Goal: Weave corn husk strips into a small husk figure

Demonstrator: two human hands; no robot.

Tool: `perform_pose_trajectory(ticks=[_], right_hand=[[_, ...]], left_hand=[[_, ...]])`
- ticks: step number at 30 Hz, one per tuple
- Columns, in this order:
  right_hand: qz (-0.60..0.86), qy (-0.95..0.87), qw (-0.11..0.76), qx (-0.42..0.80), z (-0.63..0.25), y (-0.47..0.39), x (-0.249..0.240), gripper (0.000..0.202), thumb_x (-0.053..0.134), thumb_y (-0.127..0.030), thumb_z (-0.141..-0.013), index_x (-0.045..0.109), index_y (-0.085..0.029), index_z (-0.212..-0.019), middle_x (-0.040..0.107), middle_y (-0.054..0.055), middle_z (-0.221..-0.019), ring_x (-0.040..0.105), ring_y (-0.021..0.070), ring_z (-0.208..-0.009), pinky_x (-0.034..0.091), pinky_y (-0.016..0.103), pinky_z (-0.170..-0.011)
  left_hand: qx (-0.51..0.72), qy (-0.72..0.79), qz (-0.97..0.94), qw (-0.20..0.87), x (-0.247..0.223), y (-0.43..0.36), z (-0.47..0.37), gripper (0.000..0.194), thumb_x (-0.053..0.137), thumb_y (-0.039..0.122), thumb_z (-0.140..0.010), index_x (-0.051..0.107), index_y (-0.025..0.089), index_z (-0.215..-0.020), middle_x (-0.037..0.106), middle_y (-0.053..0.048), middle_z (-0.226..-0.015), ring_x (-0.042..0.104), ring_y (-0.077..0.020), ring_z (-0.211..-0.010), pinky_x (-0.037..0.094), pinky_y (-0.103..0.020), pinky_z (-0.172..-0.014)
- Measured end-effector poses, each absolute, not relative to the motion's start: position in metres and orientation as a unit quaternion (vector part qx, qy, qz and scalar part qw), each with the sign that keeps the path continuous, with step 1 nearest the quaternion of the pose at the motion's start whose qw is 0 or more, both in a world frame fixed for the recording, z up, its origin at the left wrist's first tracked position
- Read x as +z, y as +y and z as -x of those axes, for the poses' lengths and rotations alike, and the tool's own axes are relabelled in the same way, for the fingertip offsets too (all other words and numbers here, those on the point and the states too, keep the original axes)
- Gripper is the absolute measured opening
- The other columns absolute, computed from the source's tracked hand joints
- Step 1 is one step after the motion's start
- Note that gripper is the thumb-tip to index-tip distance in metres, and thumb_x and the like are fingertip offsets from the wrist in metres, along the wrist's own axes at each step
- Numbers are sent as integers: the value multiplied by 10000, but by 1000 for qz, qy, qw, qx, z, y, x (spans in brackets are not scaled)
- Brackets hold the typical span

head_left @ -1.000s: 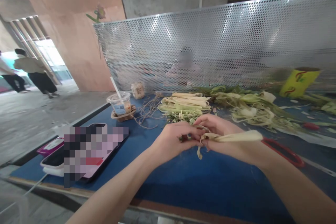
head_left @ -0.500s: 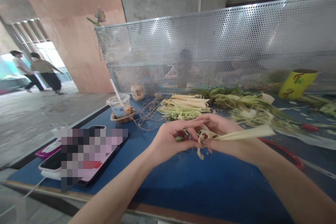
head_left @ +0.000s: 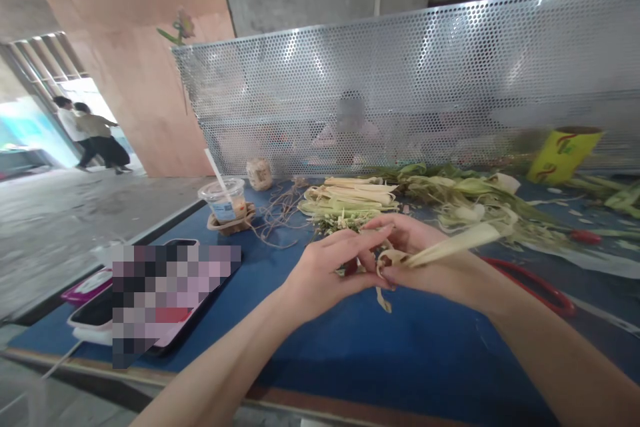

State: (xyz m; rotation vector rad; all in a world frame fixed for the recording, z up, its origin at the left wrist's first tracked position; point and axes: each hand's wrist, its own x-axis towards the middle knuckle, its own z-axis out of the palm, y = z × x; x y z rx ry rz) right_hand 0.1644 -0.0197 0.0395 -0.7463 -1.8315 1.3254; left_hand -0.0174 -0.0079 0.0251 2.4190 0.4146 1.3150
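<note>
A pale strip of corn husk [head_left: 457, 245] lies across my right hand [head_left: 417, 240], its broad end pointing right over the wrist. My right hand's fingers are closed on the curled, folded part of the husk. From the left, my left hand [head_left: 333, 263] meets it, thumb and fingertips pinching the same folded end. A thin scrap of husk dangles below the fingertips. Something dark and striped shows only in part under the left fingers. Just beyond my hands lies a stack of pale husks [head_left: 353, 195] above the blue tabletop [head_left: 350, 353].
Green and dried husks [head_left: 460, 197] are heaped at the right, near a yellow cylinder [head_left: 565, 155] and a red-handled tool [head_left: 535, 287]. At left are a plastic cup with straw [head_left: 223, 199], tangled twine [head_left: 283, 213] and a tablet [head_left: 200, 307]. A perforated metal screen [head_left: 310, 100] stands behind.
My fingers have shifted slightly around the folded husk, both hands staying together. The view has moved a little. Two people in the background have walked to the right.
</note>
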Motion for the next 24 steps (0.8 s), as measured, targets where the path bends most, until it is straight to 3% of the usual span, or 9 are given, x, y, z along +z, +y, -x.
perform_pose_trajectory(ticks=[7,13,19,24], right_hand=[[234,-693,382,565,-167,-22,42,613,640,-133,-680,388,-299,-1214,574,-1,-942,581,113,-791,492,255,-696],[360,-732,381,434,-164,-22,43,362,654,-248,-675,590,-245,-1031,586,19,-884,560,134,-733,479,253,-623],[394,-688,412,450,-164,-23,47,168,605,-187,-682,550,-193,-841,522,-21,-616,499,95,-540,401,211,-468],[395,-681,458,412,-173,-18,53,142,613,-196,-676,536,-189,-795,529,-19,-647,479,80,-524,397,215,-475]], left_hand=[[525,186,-789,258,28,-10,17,526,682,143,-655,526,219,-1151,571,34,-589,544,-104,-625,477,-258,-697],[528,252,-747,317,29,-13,14,524,684,175,-653,503,185,-1145,518,47,-549,545,-116,-640,472,-246,-664],[557,265,-690,379,36,-13,13,582,698,117,-613,436,181,-1129,498,72,-519,523,-104,-577,456,-224,-570],[554,261,-695,378,40,-14,16,402,647,132,-675,462,203,-1025,472,65,-572,496,-87,-598,437,-208,-574]])
